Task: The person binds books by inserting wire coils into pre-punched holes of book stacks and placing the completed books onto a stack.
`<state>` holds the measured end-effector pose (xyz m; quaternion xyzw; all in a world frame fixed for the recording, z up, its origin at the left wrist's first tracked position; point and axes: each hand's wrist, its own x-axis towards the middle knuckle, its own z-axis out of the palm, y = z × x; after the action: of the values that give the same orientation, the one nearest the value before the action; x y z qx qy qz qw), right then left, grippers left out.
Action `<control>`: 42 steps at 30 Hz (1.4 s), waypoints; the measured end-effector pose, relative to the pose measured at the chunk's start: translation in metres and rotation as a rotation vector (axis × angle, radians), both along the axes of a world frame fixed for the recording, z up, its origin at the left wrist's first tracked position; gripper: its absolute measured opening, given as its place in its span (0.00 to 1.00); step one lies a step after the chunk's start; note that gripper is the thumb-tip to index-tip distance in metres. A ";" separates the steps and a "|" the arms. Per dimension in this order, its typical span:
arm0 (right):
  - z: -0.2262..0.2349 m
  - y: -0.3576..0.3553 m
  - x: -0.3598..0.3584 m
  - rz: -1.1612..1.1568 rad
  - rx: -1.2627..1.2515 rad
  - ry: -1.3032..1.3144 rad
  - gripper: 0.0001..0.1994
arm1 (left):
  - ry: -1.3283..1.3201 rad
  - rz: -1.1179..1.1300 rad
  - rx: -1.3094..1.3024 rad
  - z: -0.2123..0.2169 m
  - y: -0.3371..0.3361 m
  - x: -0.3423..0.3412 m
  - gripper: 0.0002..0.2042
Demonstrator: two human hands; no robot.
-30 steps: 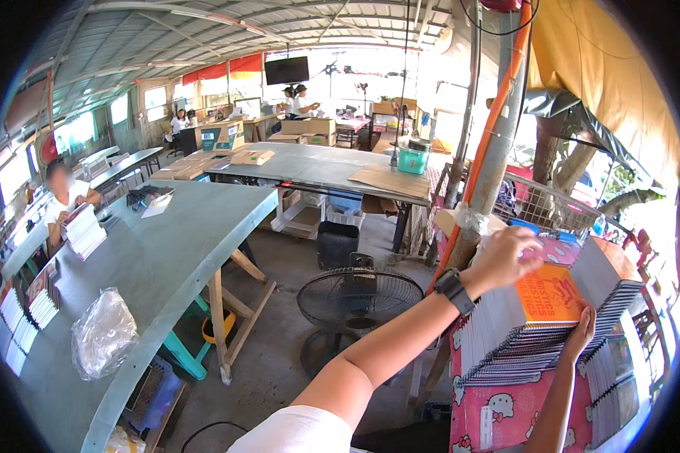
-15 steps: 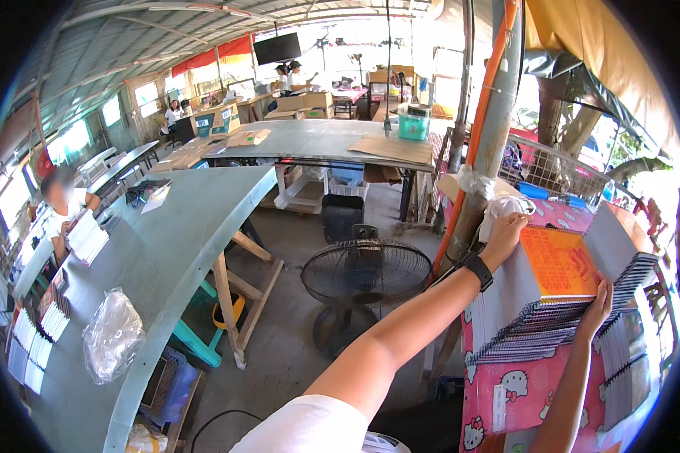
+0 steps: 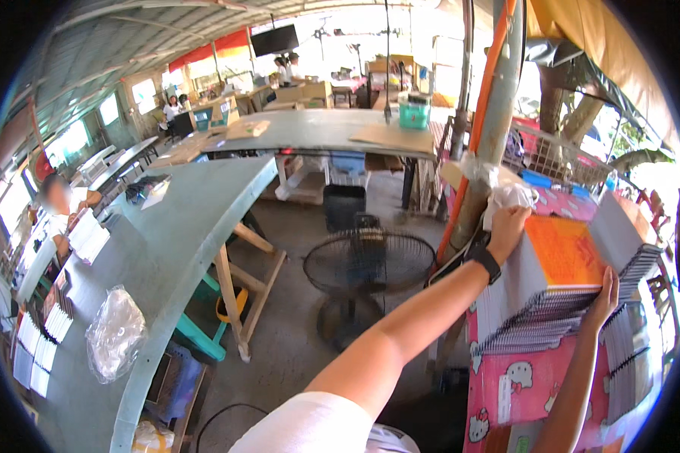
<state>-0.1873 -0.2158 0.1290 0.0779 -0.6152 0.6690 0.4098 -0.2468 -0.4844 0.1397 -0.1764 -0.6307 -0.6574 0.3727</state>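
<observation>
The stack of spiral notebooks (image 3: 540, 302) sits at the right of my view, on top of a pink cartoon-printed table cover (image 3: 521, 381), with its top book showing an orange cover (image 3: 567, 253). The wire bindings face me and run along the near edge, so the long axis of the stack goes roughly left to right, rising toward the right. I judge that any move here turns on that line: both of my hands meet the stack from opposite ends of it.

My left hand (image 3: 510, 223) lies at the far left corner of the stack, fingers curled down over the top books and also bunched around a white crumpled cloth or bag (image 3: 506, 195); a black watch (image 3: 482, 259) sits on that wrist. My right hand (image 3: 606, 296) comes up from below and lies flat, fingers spread wide, against the near right edge by the spirals. It grips nothing that I can see, only presses.

Just behind the left hand stands a grey post with an orange pipe (image 3: 485, 113). A black fan (image 3: 369, 264) rests on the floor to the left, beside the long green table (image 3: 181, 226).
</observation>
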 end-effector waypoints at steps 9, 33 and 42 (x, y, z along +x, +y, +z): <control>0.000 -0.003 -0.004 -0.011 -0.067 0.048 0.16 | -0.123 -0.192 0.226 -0.009 0.009 -0.005 0.16; 0.080 0.094 0.213 -0.529 0.648 -0.304 0.08 | 0.475 -0.050 0.125 0.053 -0.021 0.142 0.18; 0.026 0.220 0.397 -1.022 0.612 -0.731 0.08 | 0.408 -0.675 -0.397 -0.005 0.076 0.235 0.08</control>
<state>0.2098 0.0041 0.1547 -0.3392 -0.8339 0.1726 0.3996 -0.0114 -0.4084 0.1349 -0.5672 -0.5652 -0.5600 0.2127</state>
